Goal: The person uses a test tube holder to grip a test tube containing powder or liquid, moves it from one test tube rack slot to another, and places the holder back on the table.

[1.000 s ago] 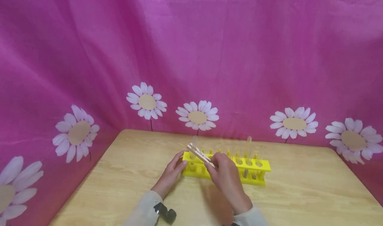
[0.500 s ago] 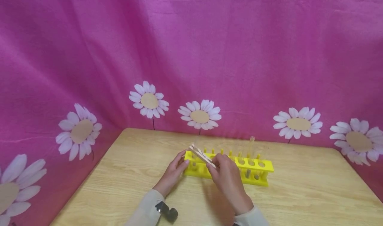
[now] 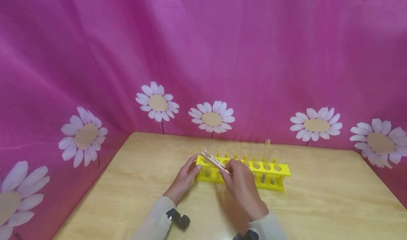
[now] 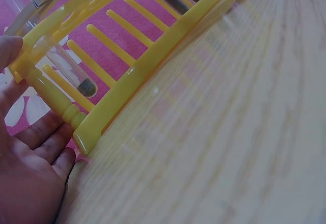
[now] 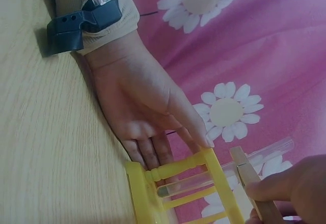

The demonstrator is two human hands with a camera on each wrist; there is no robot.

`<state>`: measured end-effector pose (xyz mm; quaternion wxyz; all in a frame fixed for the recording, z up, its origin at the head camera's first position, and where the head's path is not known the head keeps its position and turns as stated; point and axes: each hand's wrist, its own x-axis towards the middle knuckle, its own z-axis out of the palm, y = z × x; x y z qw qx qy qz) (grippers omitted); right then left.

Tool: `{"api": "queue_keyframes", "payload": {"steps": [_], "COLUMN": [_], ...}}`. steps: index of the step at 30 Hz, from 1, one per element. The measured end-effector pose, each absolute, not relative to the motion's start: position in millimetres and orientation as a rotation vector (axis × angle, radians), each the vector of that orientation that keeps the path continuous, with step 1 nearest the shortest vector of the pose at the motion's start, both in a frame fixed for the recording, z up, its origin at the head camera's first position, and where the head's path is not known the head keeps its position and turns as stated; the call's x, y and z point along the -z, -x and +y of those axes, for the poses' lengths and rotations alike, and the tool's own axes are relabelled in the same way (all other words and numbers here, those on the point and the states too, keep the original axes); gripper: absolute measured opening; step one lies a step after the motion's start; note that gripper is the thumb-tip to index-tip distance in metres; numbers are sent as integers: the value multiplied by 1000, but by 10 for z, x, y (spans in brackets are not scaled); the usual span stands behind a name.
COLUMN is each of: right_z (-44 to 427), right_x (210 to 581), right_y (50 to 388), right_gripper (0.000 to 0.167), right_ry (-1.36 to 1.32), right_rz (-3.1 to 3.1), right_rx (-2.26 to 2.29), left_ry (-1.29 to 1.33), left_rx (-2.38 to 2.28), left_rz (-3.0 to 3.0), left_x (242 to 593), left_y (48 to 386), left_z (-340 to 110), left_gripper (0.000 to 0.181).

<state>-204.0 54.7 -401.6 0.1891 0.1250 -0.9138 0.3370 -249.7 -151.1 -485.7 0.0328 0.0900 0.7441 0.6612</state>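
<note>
Clothespin (image 5: 246, 173), slim pale wood, in right grip (image 3: 243, 182).

Text, labels: none readable | brands, numbers: none readable | signs: none readable

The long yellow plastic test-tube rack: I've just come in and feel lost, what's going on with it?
A person's left hand holds one end of the long yellow plastic rack on the pale wooden table. The right hand holds a slim wooden clamp at a clear round-bottomed tube standing in that end; whether it grips the tube is unclear. More clear tubes stand toward the rack's other end.
</note>
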Motion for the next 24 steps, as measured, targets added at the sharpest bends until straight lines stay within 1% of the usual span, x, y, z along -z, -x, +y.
{"api": "queue_keyframes", "payload": {"steps": [6,11,18,24], "right_z": [539,532,529,538], "right_x": [3955,3978,4015,4025], "right_y": [2085,2056,2061,2078], "right_gripper": [16,15,18,19], "right_ry": [-347,-330,-323,-330], "right_rz": [-2593,-2611,-2612,-2605], "right_rx": [-956,-980,-959,-943], "left_ry": [-272,-215,-235,-214], "left_rx": [-2046,-2031,-2028,-2019], "left_rz": [2300,2296,2297,2298], "left_x": [4807,4833,4847,4849], "left_y": [2561,2531,2518,2546], "left_z": [-1518,-1519,-1507,-1495], "left_gripper": [57,61,60,63]}}
